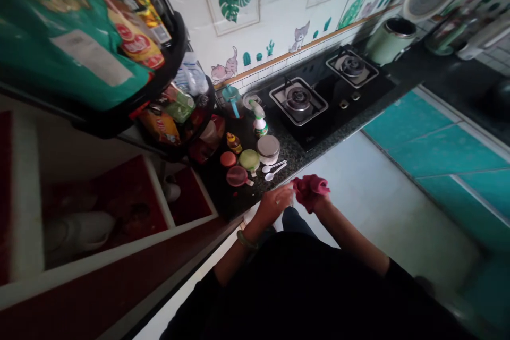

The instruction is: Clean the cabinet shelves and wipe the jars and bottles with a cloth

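A crumpled dark-red cloth (306,191) is bunched around my right hand (319,202), hiding most of its fingers. My left hand (279,199) is at the cloth's left edge, its slightly blurred fingertips closed on it. Both hands are in front of the counter edge, above the floor. On the dark counter (255,194) beyond them lie two white spoons (274,170). Beside the spoons stand a round lidded container (268,149), a green-topped container (249,160), a pink-topped container (237,176) and a small orange-red lid or jar (228,159).
Behind the containers are a yellow-capped bottle (234,143), a spray bottle (260,122) and a jug with a blue handle (232,101). A two-burner stove (319,101) and a green pot-like appliance (390,40) stand rightward. A black rack (175,64) of packets overhangs the left.
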`<state>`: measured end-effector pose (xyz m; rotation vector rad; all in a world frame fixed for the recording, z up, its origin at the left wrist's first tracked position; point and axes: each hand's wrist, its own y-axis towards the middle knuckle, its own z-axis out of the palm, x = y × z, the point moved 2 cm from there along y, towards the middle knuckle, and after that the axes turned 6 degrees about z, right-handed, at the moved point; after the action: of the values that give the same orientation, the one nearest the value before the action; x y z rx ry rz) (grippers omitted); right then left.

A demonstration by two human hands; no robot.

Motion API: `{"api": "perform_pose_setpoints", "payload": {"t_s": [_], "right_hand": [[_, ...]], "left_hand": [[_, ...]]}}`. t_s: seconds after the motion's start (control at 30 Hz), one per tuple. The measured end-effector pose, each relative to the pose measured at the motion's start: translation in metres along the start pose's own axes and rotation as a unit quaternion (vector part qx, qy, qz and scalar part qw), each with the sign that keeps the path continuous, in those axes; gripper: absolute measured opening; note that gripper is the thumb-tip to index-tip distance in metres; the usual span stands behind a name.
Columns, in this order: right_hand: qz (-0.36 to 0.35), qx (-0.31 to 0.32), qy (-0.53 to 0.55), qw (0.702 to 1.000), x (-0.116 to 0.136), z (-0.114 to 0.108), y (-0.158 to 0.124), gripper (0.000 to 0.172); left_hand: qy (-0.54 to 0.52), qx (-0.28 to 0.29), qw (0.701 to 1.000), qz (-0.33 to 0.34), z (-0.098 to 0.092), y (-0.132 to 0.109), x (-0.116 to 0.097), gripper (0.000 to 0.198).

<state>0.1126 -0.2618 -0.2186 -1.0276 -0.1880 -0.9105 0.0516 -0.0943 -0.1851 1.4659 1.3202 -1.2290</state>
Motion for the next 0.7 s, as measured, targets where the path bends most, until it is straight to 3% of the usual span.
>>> {"api": "perform_pose_setpoints", "payload": {"t_s": [0.03, 0.1, 0.17, 0.27, 0.37, 0.47, 0.6, 0.7], "right_hand": [[0.006, -0.019, 0.016, 1.0, 0.006, -0.015, 0.0, 0.032], [0.004, -0.022, 0.047, 0.999, 0.017, -0.04, -0.003, 0.035], [0.015, -0.001, 0.082, 0.997, 0.021, -0.058, -0.009, 0.033], [0.064, 0.009, 0.113, 0.991, 0.015, -0.077, -0.015, 0.031], [0.108, -0.017, 0.108, 0.988, 0.005, -0.09, -0.014, 0.025], [0.123, -0.028, 0.097, 0.987, 0.0, -0.095, -0.007, 0.027], [0.116, 0.007, 0.087, 0.989, 0.01, -0.085, 0.009, 0.027], [0.088, 0.027, 0.076, 0.993, 0.03, -0.058, 0.024, 0.033]], "left_hand": [[0.032, -0.082, 0.996, -0.01, -0.003, 0.009, 0.014, 0.053], [0.141, -0.244, 0.959, -0.044, -0.016, 0.034, 0.039, 0.071], [0.221, -0.309, 0.923, -0.068, -0.029, 0.064, 0.057, 0.099], [0.276, -0.293, 0.914, -0.06, -0.044, 0.109, 0.073, 0.124], [0.289, -0.255, 0.922, -0.042, -0.047, 0.137, 0.081, 0.125], [0.301, -0.257, 0.917, -0.056, -0.04, 0.147, 0.084, 0.123], [0.3, -0.296, 0.905, -0.061, -0.027, 0.154, 0.086, 0.128], [0.274, -0.313, 0.908, -0.052, -0.018, 0.161, 0.091, 0.133]]}}
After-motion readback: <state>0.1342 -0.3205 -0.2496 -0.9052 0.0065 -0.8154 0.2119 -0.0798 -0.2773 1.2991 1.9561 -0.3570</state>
